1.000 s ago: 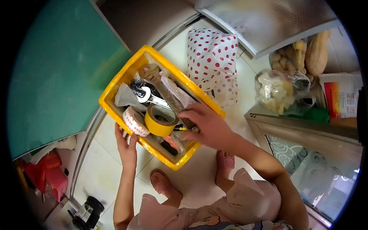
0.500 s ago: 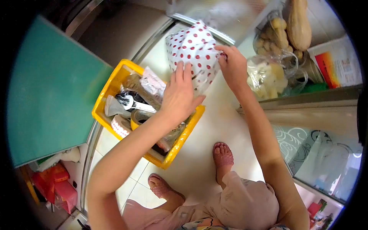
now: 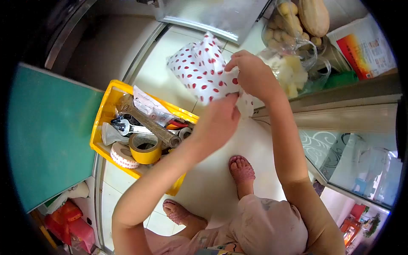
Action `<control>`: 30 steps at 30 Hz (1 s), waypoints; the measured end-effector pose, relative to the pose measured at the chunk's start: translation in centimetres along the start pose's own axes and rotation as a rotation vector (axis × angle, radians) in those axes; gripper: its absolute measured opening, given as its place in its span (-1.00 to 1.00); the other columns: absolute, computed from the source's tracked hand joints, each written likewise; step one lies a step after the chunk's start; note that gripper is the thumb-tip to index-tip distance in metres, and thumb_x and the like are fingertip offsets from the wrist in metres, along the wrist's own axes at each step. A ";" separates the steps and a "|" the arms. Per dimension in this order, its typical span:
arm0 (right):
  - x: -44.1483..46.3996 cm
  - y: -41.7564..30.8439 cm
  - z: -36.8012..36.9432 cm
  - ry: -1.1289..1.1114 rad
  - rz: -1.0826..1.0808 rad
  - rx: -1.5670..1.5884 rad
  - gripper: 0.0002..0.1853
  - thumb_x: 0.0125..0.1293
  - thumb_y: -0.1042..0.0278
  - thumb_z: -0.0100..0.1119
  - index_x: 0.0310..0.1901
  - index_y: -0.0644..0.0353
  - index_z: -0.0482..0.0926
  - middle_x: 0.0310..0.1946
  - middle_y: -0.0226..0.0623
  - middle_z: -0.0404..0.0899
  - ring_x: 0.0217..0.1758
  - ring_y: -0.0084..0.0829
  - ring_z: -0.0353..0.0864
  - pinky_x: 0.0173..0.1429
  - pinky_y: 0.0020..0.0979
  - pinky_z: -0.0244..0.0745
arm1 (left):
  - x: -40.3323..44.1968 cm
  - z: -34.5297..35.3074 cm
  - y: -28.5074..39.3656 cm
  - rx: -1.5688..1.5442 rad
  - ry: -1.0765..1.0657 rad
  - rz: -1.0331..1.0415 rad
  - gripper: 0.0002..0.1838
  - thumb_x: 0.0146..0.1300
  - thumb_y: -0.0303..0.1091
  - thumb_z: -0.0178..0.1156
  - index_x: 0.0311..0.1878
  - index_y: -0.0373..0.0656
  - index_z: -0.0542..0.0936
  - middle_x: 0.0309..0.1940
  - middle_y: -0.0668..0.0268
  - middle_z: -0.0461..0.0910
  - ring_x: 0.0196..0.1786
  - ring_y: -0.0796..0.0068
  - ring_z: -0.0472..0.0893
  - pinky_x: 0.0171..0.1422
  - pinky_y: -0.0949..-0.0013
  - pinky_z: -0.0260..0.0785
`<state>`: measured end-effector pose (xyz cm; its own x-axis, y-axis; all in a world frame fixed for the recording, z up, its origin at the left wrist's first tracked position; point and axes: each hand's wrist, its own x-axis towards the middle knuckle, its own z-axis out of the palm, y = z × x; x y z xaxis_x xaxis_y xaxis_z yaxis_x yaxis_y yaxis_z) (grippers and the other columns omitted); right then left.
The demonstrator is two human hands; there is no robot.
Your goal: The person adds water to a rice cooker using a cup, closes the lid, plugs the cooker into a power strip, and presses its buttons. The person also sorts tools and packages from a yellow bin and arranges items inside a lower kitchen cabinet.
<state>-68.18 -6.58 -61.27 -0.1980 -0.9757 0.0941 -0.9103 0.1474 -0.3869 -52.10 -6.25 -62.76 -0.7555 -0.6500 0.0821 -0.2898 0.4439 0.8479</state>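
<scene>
A white plastic bag (image 3: 195, 70) with red polka dots hangs over the tiled floor, crumpled and bulging; what it holds is hidden. My right hand (image 3: 257, 76) is closed on the bag's gathered edge. Lower down, my left hand (image 3: 216, 125), slightly blurred, has its fingers closed on the near edge. Left of my hands stands a yellow plastic crate (image 3: 97, 134). Inside it lie an adjustable wrench (image 3: 148, 121), a roll of yellow tape (image 3: 146, 155), a roll of white-and-red tape (image 3: 121, 157) and other small tools.
A green panel (image 3: 51, 136) stands at the left. On the right, a shelf (image 3: 357, 93) holds a squash (image 3: 313, 17), potatoes and clear bags of food. My sandalled feet (image 3: 242, 170) are on the floor near the crate. A glass-fronted door (image 3: 199, 17) is at the top.
My left hand has moved from lying spread on the bag to its near edge. The bag has shifted away from the crate, uncovering the wrench and tape roll. The camera view has shifted.
</scene>
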 end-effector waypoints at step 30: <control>16.5 1.2 7.7 -0.006 0.147 0.601 -0.53 -0.01 0.73 -0.11 -0.14 0.06 0.66 -0.25 -0.27 0.68 -0.24 -0.46 0.62 -0.06 -0.46 0.49 | 6.6 -10.5 -12.1 0.424 0.051 -0.226 -0.64 0.19 -0.30 0.09 -0.01 -0.30 0.55 -0.09 -0.02 0.57 -0.04 0.08 0.56 0.11 0.23 0.37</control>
<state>-69.70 -23.77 -67.26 -0.3021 -0.9533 -0.0042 -0.5090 0.1651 -0.8448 -47.44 -22.40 -66.99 -0.6191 -0.7840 -0.0452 -0.6657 0.4935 0.5597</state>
